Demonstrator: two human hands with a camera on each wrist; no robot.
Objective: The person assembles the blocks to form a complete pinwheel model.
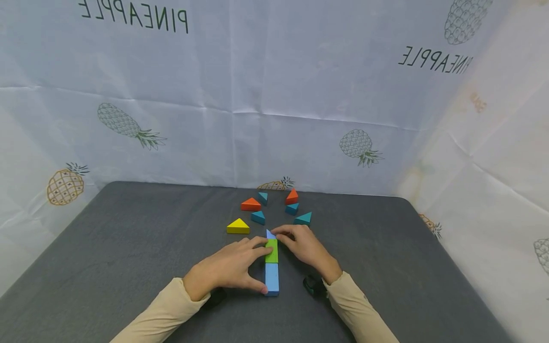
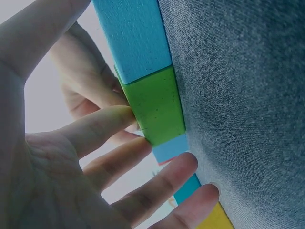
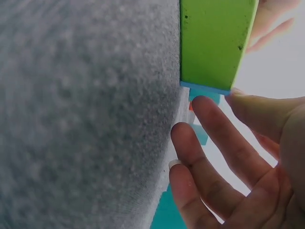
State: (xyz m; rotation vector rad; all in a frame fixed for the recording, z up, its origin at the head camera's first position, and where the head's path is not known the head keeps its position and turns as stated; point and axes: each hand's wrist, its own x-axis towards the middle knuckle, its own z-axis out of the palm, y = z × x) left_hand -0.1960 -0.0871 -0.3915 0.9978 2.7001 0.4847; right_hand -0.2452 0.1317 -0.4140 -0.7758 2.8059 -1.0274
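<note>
Clock directions refer to the head view: 12 o'clock points away from the person, and the green block (image 1: pixel 271 251) is the dial centre. The table (image 1: pixel 150 247) supports all blocks. The green block stands in the middle of a straight row, its near end against the long blue block (image 1: pixel 272 277) at 6 o'clock and its far end against the blue wedge (image 1: pixel 269 235) at 12 o'clock.

The left hand (image 1: pixel 231 263) lies at 8 to 9 o'clock, spread wide. Its thumb touches the long blue block near the near end; its forefinger and middle finger touch the green block. The right hand (image 1: pixel 303 244) lies at 1 to 2 o'clock, thumb and forefinger narrow at the blue wedge; whether they pinch it cannot be told.

Other blocks on the table, standing apart:
- 10 o'clock: yellow triangle (image 1: pixel 238 227).
- 11 o'clock: left dark-blue triangle (image 1: pixel 258 218), then left red triangle (image 1: pixel 250 205).
- Between 11 and 12: far teal triangle (image 1: pixel 263 198).
- 1 o'clock: right dark-blue triangle (image 1: pixel 292 209), then right red triangle (image 1: pixel 292 197).
- Between 1 and 2: near teal triangle (image 1: pixel 303 219).

A pineapple-print cloth (image 1: pixel 274 71) hangs beyond the table at 12 o'clock.
</note>
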